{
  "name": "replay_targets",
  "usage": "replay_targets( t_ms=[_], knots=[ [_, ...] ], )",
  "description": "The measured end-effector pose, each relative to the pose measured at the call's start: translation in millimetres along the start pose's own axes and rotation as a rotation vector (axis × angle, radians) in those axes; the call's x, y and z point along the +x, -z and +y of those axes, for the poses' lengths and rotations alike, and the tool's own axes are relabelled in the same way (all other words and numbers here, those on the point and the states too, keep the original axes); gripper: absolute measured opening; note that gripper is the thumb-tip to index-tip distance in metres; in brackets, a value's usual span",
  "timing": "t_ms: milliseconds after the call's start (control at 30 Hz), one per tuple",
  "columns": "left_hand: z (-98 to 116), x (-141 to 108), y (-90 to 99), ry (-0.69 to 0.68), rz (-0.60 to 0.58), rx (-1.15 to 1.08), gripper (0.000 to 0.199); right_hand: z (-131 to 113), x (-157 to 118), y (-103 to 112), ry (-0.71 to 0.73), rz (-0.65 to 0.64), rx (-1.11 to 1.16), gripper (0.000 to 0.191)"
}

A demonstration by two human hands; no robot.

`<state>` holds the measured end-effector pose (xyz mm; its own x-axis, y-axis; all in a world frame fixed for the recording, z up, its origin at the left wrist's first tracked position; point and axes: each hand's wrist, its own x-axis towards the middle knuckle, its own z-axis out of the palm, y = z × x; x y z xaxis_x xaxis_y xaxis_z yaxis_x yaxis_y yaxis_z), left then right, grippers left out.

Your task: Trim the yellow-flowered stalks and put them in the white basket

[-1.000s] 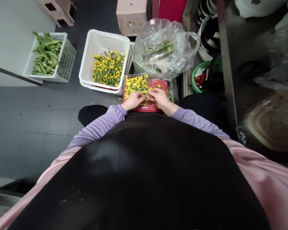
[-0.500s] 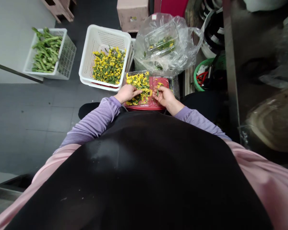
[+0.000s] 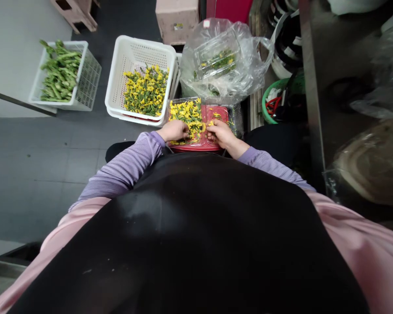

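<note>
Left hand: fingers curled narrow at the yellow-flowered sprigs (image 3: 185, 110); hold hidden.
Right hand (image 3: 221, 133): and there's a tight pinch on a yellow bloom (image 3: 211, 124)!
Clamshell (image 3: 203, 138): open on red, sprigs filling its left half.
Edges: plastic bag (image 3: 249, 74) crowding far side, white basket (image 3: 115, 83) close left, bench (image 3: 339, 100) right.
Room: grey floor (image 3: 68, 161) stretching left.
Label: stool sticker (image 3: 178, 26), too small to read.

Black apron (image 3: 196, 235), pink upper sleeves (image 3: 356, 231), striped purple lower sleeves (image 3: 121, 168)
</note>
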<state>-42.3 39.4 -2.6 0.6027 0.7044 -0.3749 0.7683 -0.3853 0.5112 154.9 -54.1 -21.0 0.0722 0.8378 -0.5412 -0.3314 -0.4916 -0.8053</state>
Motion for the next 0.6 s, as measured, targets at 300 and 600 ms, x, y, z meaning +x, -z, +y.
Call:
replay_targets(
  t_ms=[300, 600],
  knots=[
    [24, -5, 14.2, 0.175, 0.058, -0.637, 0.035, 3, 3, -28, 0.108, -0.206, -0.101, 0.030],
    [37, -21, 2.0, 0.151, -0.065, -0.609, 0.023, 2, 2, -16, 0.006, -0.136, 0.069, 0.027]
  ],
)
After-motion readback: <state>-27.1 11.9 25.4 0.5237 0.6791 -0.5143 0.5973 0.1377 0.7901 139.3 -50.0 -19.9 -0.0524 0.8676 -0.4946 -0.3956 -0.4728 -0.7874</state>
